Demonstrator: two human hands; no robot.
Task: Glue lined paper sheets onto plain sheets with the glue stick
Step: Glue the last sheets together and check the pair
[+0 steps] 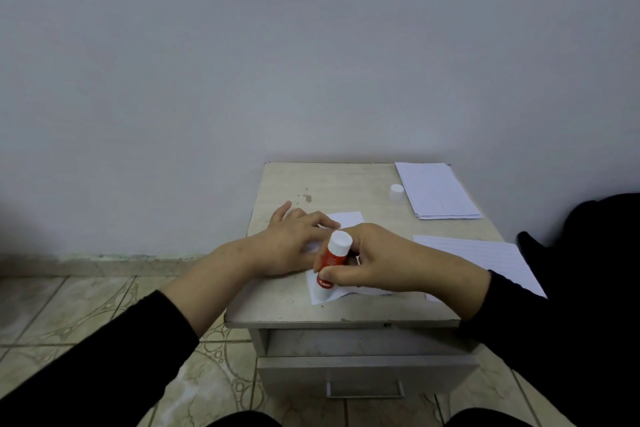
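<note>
Right hand (pixel 375 262) gripping glue stick (pixel 330 260), tip hidden; flat left hand (pixel 294 243) half-covering plain sheet (pixel 348 218).

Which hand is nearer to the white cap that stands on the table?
Right. The right hand, gripping the glue stick, lies below-left of the white cap; the left hand presses the plain sheet farther left.

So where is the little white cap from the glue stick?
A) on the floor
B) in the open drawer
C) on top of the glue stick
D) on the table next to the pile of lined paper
D: the white cap stands on the table just left of the pile of lined paper, far from the glue stick that the right hand holds.
</note>
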